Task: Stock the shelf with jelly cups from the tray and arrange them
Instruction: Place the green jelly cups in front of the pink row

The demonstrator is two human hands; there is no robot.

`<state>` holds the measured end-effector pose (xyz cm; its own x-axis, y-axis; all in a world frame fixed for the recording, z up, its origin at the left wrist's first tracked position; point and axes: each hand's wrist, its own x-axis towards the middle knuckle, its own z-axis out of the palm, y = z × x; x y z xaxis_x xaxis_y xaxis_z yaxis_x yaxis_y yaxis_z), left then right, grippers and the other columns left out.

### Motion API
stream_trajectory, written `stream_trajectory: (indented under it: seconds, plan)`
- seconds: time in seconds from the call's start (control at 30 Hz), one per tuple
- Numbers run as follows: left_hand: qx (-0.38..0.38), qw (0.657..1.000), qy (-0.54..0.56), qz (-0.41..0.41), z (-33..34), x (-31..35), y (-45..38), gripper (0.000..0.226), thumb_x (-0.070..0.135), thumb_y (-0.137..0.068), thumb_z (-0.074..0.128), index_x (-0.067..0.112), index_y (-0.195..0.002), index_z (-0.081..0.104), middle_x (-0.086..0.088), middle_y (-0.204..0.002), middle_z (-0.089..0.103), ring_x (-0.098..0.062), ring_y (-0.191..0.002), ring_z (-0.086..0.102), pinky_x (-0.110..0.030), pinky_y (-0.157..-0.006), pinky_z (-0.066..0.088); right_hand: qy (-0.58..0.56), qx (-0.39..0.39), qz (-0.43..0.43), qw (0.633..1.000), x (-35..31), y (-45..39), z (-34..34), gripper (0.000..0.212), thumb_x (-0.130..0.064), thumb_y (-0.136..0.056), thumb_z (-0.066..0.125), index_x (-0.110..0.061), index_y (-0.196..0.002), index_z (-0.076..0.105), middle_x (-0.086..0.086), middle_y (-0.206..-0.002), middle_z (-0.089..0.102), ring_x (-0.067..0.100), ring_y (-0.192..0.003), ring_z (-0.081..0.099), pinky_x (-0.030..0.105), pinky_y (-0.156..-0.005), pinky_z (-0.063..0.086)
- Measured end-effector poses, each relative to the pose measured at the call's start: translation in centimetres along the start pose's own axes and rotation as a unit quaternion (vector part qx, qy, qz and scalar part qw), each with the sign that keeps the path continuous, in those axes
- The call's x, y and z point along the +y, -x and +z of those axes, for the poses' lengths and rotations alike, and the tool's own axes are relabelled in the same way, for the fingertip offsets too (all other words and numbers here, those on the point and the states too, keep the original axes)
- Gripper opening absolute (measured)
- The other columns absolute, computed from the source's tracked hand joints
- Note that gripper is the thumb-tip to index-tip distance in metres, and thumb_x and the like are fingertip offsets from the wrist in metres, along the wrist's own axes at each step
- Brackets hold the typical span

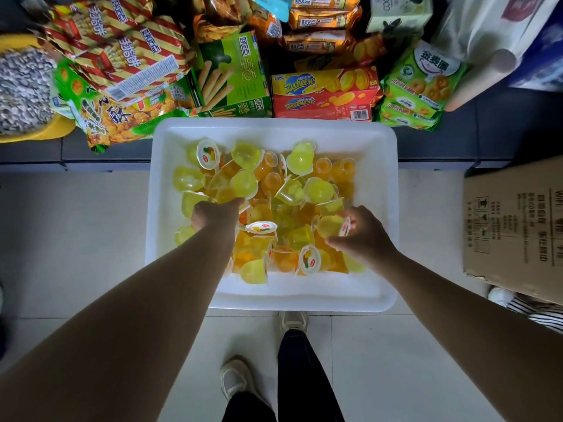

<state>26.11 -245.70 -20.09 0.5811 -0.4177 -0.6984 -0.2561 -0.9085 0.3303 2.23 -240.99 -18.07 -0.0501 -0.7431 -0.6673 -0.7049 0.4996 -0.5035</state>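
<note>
"Zecheese" boxes [324, 92] behind tray [271, 300]; right hand [362, 236] gripping yellow jelly cup [332, 226].

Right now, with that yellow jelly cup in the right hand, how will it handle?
The jelly cup in the right hand looks like thin clear plastic, so it probably dents under a hard squeeze. Its domed body likely rolls if set sideways. It seems light enough for fingertips.

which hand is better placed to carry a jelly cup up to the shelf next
Probably the right hand: its fingers are already round a yellow cup. The left hand is knuckles-up in the tray, and any grip there is hidden.
</note>
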Motion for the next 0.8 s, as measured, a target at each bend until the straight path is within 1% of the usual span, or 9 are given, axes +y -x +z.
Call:
stream_trajectory:
  seconds: [0.1, 0.2, 0.27, 0.33, 0.43, 0.57, 0.63, 0.7, 0.8]
  plan:
    - [0.025, 0.997, -0.05, 0.044, -0.5, -0.4, 1.3, 0.06, 0.051, -0.075, 0.071, 0.006, -0.113, 0.062, -0.009, -0.11, 0.064, -0.027, -0.106, 0.058, -0.03, -0.081, 0.043, -0.014, 0.009, -0.011, 1.0, -0.4, 0.1, 0.0, 0.056, -0.025, -0.073, 0.078, -0.017, -0.121, 0.051, 0.001, -0.117, 0.049, 0.018, -0.106, 0.05, 0.018, -0.067, 0.04]
    - [0.002, 0.995, -0.034, 0.095, -1.1, -1.2, 1.6, 0.047, 0.046, -0.073, 0.074, 0.007, -0.099, 0.069, -0.007, -0.097, 0.068, -0.026, -0.099, 0.061, -0.029, -0.079, 0.043, -0.018, 0.013, -0.02, 1.0, -0.9, 0.2, 0.1, 0.056, -0.023, -0.073, 0.079, -0.018, -0.122, 0.051, 0.001, -0.12, 0.05, 0.019, -0.109, 0.051, 0.024, -0.078, 0.043]
    - [-0.026, 0.993, -0.027, 0.115, -1.6, -1.7, 1.5, 0.042, 0.043, -0.072, 0.076, 0.006, -0.093, 0.07, -0.007, -0.089, 0.068, -0.028, -0.094, 0.063, -0.032, -0.079, 0.047, -0.023, 0.014, -0.024, 0.999, -1.2, 0.3, 0.2, 0.056, -0.023, -0.073, 0.079, -0.018, -0.122, 0.051, 0.0, -0.121, 0.051, 0.019, -0.11, 0.05, 0.025, -0.078, 0.042]
    - [-0.051, 0.992, -0.024, 0.111, -2.0, -2.0, 1.2, 0.045, 0.041, -0.072, 0.076, 0.006, -0.1, 0.07, -0.008, -0.096, 0.07, -0.027, -0.093, 0.064, -0.034, -0.079, 0.048, -0.033, 0.015, -0.026, 0.999, -1.5, 0.4, 0.3, 0.057, -0.021, -0.073, 0.079, -0.02, -0.122, 0.051, 0.0, -0.122, 0.052, 0.018, -0.11, 0.051, 0.024, -0.077, 0.041]
    - [-0.096, 0.991, -0.003, 0.088, -2.6, -2.2, 1.4, 0.049, 0.038, -0.075, 0.074, 0.007, -0.112, 0.065, -0.008, -0.105, 0.067, -0.02, -0.084, 0.06, -0.028, -0.072, 0.044, -0.056, 0.02, -0.028, 0.998, -2.0, 0.6, 0.4, 0.059, -0.02, -0.072, 0.08, -0.02, -0.122, 0.048, -0.002, -0.117, 0.054, 0.016, -0.105, 0.053, 0.024, -0.076, 0.043]
    - [-0.141, 0.986, 0.03, 0.085, -3.8, -2.2, 2.4, 0.015, 0.028, -0.078, 0.069, 0.015, -0.084, 0.066, -0.005, -0.082, 0.064, -0.023, -0.079, 0.058, -0.027, -0.068, 0.044, -0.077, 0.029, -0.025, 0.996, -2.7, 1.5, 0.4, 0.057, -0.02, -0.073, 0.08, -0.02, -0.121, 0.048, -0.004, -0.112, 0.055, 0.016, -0.102, 0.054, 0.025, -0.077, 0.047]
    - [-0.161, 0.982, 0.049, 0.088, -4.6, -2.1, 2.9, 0.009, 0.024, -0.077, 0.069, 0.017, -0.081, 0.066, -0.004, -0.083, 0.064, -0.023, -0.082, 0.06, -0.03, -0.076, 0.05, -0.098, 0.04, -0.018, 0.994, -3.3, 2.1, 0.2, 0.057, -0.02, -0.073, 0.079, -0.02, -0.121, 0.05, -0.003, -0.112, 0.055, 0.018, -0.104, 0.055, 0.03, -0.08, 0.052]
    - [-0.188, 0.975, 0.084, 0.084, -5.5, -1.7, 3.5, 0.009, 0.02, -0.078, 0.069, 0.016, -0.085, 0.065, -0.005, -0.09, 0.065, -0.024, -0.089, 0.062, -0.038, -0.089, 0.053, -0.125, 0.05, -0.01, 0.991, -4.0, 2.9, -0.2, 0.057, -0.02, -0.073, 0.079, -0.021, -0.123, 0.051, -0.001, -0.116, 0.056, 0.02, -0.107, 0.055, 0.035, -0.084, 0.054]
    - [-0.213, 0.966, 0.118, 0.09, -7.2, -0.6, 5.4, 0.009, 0.01, -0.08, 0.067, 0.016, -0.086, 0.063, -0.009, -0.094, 0.063, -0.026, -0.094, 0.059, -0.041, -0.09, 0.053, -0.17, 0.069, -0.007, 0.983, -5.7, 4.4, -1.0, 0.057, -0.018, -0.073, 0.079, -0.023, -0.123, 0.052, 0.0, -0.118, 0.055, 0.021, -0.109, 0.055, 0.041, -0.087, 0.055]
